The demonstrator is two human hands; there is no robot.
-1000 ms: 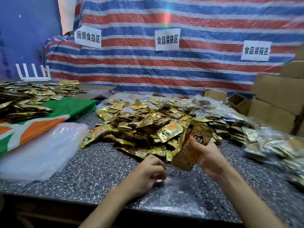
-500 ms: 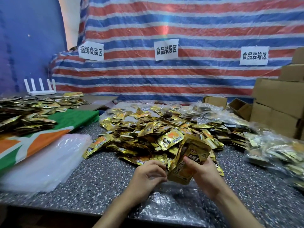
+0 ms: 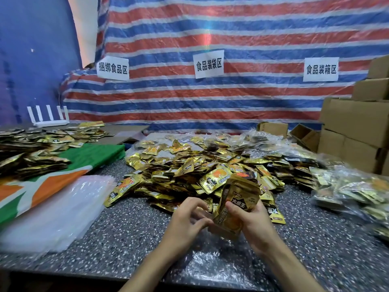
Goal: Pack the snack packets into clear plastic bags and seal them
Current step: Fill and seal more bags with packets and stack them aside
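A big heap of gold snack packets [image 3: 189,165] covers the middle of the speckled table [image 3: 130,224]. My right hand [image 3: 250,220] grips an upright stack of gold packets [image 3: 235,199] in front of the heap. My left hand [image 3: 187,218] has its fingers curled against the stack's lower left edge, pinching it there. A clear plastic bag [image 3: 210,264] lies flat on the table under both hands. Filled clear bags of packets [image 3: 353,192] lie at the right.
A stack of empty clear bags [image 3: 52,213] lies at the left, beside a green and orange cloth [image 3: 63,171] carrying more gold packets [image 3: 31,148]. Cardboard boxes [image 3: 357,131] stand at the right. A striped tarp with paper signs hangs behind. The table's front edge is close to me.
My right hand has drawn the packet stack down and closer to me. My left hand has risen from the clear bag to meet the stack's lower edge.
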